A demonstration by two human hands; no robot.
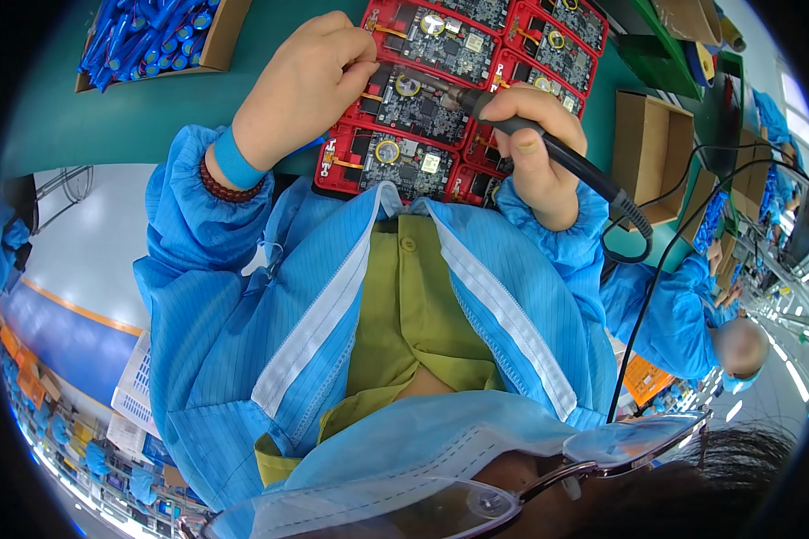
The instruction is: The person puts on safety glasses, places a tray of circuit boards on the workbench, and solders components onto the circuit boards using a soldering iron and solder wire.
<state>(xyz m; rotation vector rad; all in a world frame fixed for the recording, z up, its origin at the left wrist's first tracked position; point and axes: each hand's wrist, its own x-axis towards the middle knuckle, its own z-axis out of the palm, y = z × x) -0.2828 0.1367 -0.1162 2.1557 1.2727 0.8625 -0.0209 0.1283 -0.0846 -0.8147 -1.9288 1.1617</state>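
1. Two cardboard boxes stand on the green counter [81,135]: one box [214,40] at the far left holds many blue pens [144,36]; the other open box [649,153] at the right, its content I cannot tell.
2. The red tray [333,175] in the middle carries dark circuit boards [418,103] in rows.
3. The left hand [306,85] rests on the tray's left edge, fingers curled, pinching something small.
4. The right hand [535,148] holds a black soldering iron [557,153]; fingers are closed around it, tip over a board.
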